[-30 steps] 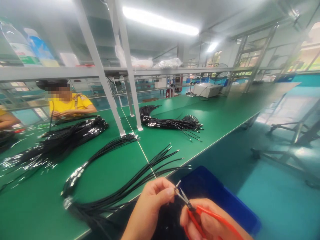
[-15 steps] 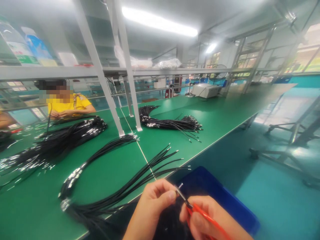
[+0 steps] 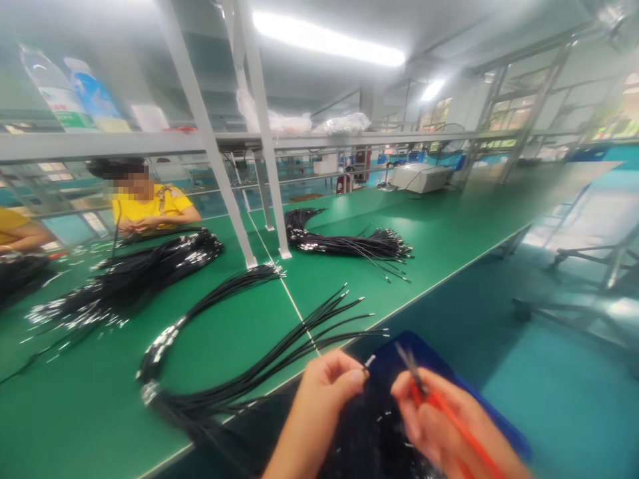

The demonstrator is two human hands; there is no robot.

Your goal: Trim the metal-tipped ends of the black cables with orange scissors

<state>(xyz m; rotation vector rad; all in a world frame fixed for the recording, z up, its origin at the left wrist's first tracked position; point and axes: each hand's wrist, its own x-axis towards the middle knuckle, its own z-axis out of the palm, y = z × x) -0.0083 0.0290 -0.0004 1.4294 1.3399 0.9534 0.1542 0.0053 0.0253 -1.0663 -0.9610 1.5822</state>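
My left hand [image 3: 329,386] is closed in a pinch on a black cable, whose pale tip [image 3: 370,361] sticks out past the thumb and forefinger. To its right, my right hand [image 3: 434,419] grips a pair of red-handled scissors [image 3: 442,404]. Their thin blades point up and away, apart from the cable and blurred at the ends. Beneath both hands is a blue bin [image 3: 492,407], with dark cables and small bright tips inside. A bundle of black cables [image 3: 259,364] lies curved on the green table [image 3: 210,352] beside my left hand, some ends reaching over the table's edge.
More cable bundles lie farther back [image 3: 349,244] and at left [image 3: 134,276]. Metal shelf posts [image 3: 272,166] rise from the table. A person in yellow [image 3: 154,206] sits across it, and another person's arm [image 3: 27,236] shows at far left. A wheeled stand [image 3: 574,316] is at right.
My right hand has drawn the scissors away to the right from the cable tip, where the blades were before. My left hand still pinches the cable. The whole view has shifted slightly.
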